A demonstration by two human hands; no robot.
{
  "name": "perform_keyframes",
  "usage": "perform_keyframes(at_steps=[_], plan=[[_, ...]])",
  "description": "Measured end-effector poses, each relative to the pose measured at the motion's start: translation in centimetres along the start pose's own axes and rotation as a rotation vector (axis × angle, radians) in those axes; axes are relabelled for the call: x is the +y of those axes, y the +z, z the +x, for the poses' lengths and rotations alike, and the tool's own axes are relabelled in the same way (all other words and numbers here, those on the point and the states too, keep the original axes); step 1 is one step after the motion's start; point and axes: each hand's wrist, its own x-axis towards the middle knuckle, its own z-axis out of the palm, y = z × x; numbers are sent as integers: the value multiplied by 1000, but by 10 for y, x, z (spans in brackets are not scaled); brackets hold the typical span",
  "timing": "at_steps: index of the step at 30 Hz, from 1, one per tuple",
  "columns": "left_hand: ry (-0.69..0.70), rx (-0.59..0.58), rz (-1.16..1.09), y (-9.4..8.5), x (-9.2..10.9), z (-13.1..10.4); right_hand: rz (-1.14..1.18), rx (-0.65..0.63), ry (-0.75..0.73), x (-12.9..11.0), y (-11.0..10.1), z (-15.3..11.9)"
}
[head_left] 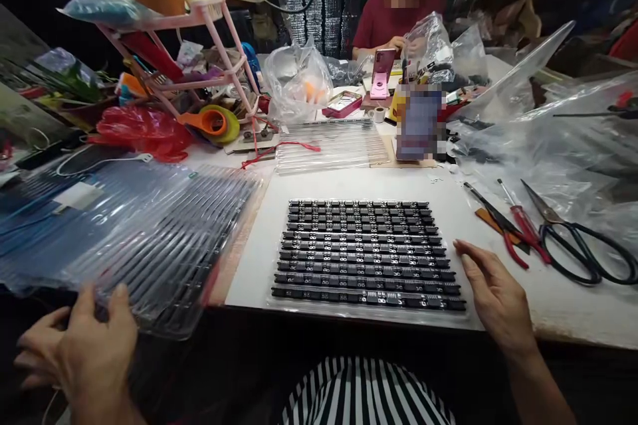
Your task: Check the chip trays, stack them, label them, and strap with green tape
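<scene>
A clear tray (pixel 319 306) holding several rows of black strips with small silvery contacts lies on the white board (pixel 259 239) in front of me. My right hand (pixel 496 292) is beside the tray's right edge, fingers loosely bent and apart, with nothing visible in it. To the left, my left hand (pixel 84 345) is at the front edge of a stack of clear plastic trays (pixel 164 259) with long ridges. Its fingers are spread, the tips near or touching the stack; whether they touch is hard to tell.
Scissors (pixel 573 232), a screwdriver (pixel 523 219) and red-handled pliers (pixel 503 229) lie at the right. Behind the board are another ridged tray (pixel 329 149) and a phone (pixel 419 123). A pink rack (pixel 199 20) stands back left; a person (pixel 379 20) sits opposite.
</scene>
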Motion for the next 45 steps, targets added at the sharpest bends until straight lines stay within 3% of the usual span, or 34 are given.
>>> perform_keyframes(at_steps=[2,3,6,8,10,13,17,22,27,31,35,40,45], plan=[[152,166,-119,1,26,-17,-2,-11,17,0,0,-2],[248,146,-205,4,39,-27,-6,-15,30,0,0,-2],[465,-205,-444,20,72,-56,-37,-19,73,0,0,-4],[574,-467,-450,33,88,-71,-66,-22,90,0,0,-4],[651,-617,-405,45,99,-82,-86,-27,96,0,-1,-4],[739,-704,-314,57,108,-94,-95,-30,94,-2,-3,-4],[833,-707,-199,60,114,-102,-91,-34,81,-4,-3,-4],[818,-728,-262,64,119,-87,-63,-18,45,-1,-1,-4],[744,-731,-316,100,145,-53,-9,-24,-33,3,1,-3],[804,-757,-247,120,164,-50,-3,-19,-51,3,1,-3],[828,-776,-229,119,166,-54,-58,-61,-146,2,1,6],[777,-784,-336,116,163,-53,-294,-261,-282,4,0,38],[720,-837,-501,102,148,-61,-448,-321,-342,6,4,53]])
